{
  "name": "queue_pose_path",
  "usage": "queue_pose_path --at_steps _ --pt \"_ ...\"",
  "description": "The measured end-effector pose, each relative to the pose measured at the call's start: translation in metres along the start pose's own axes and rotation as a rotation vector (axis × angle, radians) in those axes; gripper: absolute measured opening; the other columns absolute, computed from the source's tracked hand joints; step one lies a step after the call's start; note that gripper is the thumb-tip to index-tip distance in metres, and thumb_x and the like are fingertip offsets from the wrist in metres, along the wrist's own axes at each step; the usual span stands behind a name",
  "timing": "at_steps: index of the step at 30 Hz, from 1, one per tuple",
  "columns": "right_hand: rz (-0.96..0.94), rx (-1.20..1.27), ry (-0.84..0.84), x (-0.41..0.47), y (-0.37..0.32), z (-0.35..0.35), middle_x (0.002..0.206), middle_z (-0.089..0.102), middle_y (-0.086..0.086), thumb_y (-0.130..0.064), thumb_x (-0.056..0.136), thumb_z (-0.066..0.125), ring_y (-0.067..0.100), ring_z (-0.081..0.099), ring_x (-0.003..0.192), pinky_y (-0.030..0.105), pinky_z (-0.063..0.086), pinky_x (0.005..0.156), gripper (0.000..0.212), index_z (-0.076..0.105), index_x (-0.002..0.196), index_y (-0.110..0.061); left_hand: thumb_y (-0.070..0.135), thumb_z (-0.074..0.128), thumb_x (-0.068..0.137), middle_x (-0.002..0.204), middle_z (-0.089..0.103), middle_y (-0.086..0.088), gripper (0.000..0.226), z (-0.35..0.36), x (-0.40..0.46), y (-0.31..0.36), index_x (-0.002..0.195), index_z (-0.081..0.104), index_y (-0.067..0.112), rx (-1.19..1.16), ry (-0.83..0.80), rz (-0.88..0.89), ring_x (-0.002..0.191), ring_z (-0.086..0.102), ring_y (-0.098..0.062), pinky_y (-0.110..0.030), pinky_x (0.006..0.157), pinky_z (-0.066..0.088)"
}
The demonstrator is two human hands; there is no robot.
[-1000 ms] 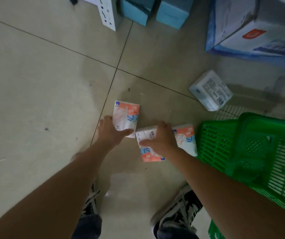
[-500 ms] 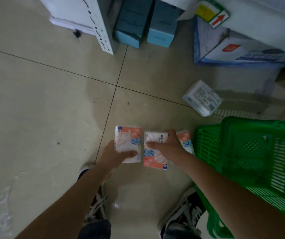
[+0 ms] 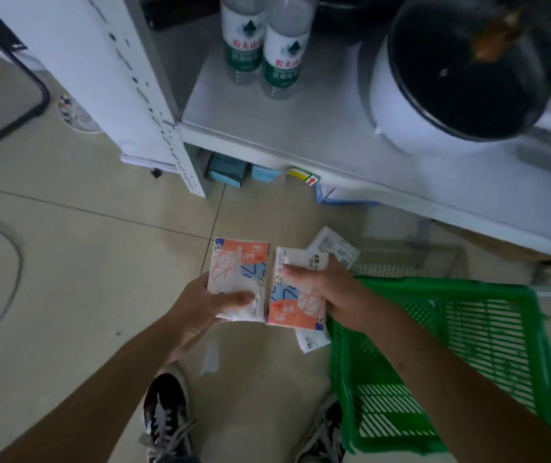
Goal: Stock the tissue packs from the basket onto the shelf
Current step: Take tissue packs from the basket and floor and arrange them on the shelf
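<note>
- Head view: beige tiled floor (image 3: 67,295) below, white shelf (image 3: 300,128) across the top, blurred from motion.
- On the shelf: two water bottles (image 3: 260,45) side by side, dark round pot (image 3: 461,68) in a white base to their right.
- Under the shelf: blue boxes (image 3: 230,168) on the floor.
- Left hand (image 3: 197,305) gripping one tissue pack (image 3: 237,279), thumb curled over its front, orange end pointing away.
- Right hand (image 3: 330,289) gripping a second tissue pack (image 3: 295,295), thumb across the top face, orange end toward the body; a further white pack (image 3: 310,340) showing underneath, in the same grip as far as can be told.
- Both held packs side by side, edges just touching, above the floor in front of the shelf.
- Another white tissue packet (image 3: 337,245) lying on the floor behind the right hand.
- Green basket (image 3: 467,362) on the floor to the right, under the right forearm.
- Black sneakers (image 3: 167,416) with white laces at the bottom.
</note>
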State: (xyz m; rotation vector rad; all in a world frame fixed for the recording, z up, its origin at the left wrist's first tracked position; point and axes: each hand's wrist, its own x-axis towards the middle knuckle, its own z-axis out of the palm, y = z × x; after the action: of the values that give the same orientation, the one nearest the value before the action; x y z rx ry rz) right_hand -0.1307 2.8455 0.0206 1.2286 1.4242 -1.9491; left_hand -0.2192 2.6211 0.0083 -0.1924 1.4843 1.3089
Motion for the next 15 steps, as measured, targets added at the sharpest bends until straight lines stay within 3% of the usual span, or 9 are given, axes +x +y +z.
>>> queue_pose_path --at_steps 3,6,12,15 --pt "-0.090 -0.012 0.013 -0.045 -0.042 -0.003 0.115 0.077 0.025 -0.009 0.082 0.086 0.042 0.077 0.104 0.060 0.059 0.097 0.054 0.062 0.128 0.006 0.007 0.085 0.067 0.118 0.077 -0.015 0.063 0.022 -0.033 0.044 0.127 0.066 0.010 -0.022 -0.054 0.112 0.110 0.073 -0.036 -0.051 0.094 0.059" --pt "-0.187 -0.036 0.027 -0.095 -0.086 -0.009 0.110 0.080 0.020 -0.013 0.079 0.087 0.039 0.079 0.100 0.056 0.061 0.094 0.049 0.067 0.122 0.002 0.008 0.079 0.073 0.123 0.075 -0.017 0.058 0.039 -0.065 0.087 0.130 0.065 0.008 -0.077 -0.147 0.208 0.113 0.072 -0.037 -0.040 0.086 0.063" --pt "-0.285 0.059 0.074 -0.202 -0.171 -0.016 0.118 0.078 0.021 -0.017 0.074 0.093 0.040 0.077 0.106 0.061 0.057 0.100 0.075 0.054 0.137 -0.002 0.007 0.080 0.076 0.130 0.071 -0.019 0.061 0.066 -0.134 0.176 0.134 0.062 0.009 -0.132 -0.213 0.265 0.121 0.068 -0.037 -0.038 0.095 0.060" --pt "-0.338 0.085 0.051 -0.256 -0.210 -0.019 0.118 0.078 0.021 -0.021 0.072 0.093 0.040 0.077 0.107 0.058 0.057 0.101 0.076 0.055 0.136 -0.005 0.008 0.083 0.074 0.128 0.071 -0.019 0.058 0.079 -0.175 0.221 0.129 0.066 0.011 -0.108 -0.240 0.286 0.120 0.068 -0.038 -0.041 0.096 0.060"
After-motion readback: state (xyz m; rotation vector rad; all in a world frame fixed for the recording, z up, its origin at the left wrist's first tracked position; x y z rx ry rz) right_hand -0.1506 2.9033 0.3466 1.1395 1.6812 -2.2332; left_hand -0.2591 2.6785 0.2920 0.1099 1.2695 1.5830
